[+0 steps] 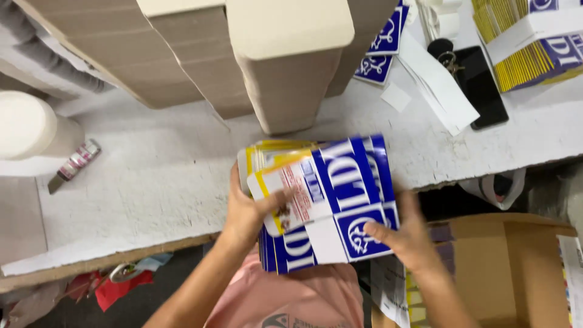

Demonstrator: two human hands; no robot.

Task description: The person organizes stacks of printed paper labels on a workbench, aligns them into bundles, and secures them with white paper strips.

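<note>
The stack of flat blue-and-yellow cartons [322, 203] sits at the white surface's [152, 176] near edge, left hand [246, 212] clamped on its side, right hand [407, 237] open against it; light, slippery, best squeezed edgewise

A stack of flat blue-and-white printed cartons [328, 200] sat at the white surface's [152, 182] near edge; tall beige cardboard stacks [285, 73] stood behind, a black phone [483, 88] far right.

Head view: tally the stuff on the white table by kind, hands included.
Hands: 2, left hand, right hand, both on the blue flat-carton stack
Tall cardboard stacks: 3
Black phone: 1
Utility knife: 1
Paper roll: 1
Total: 8
</note>
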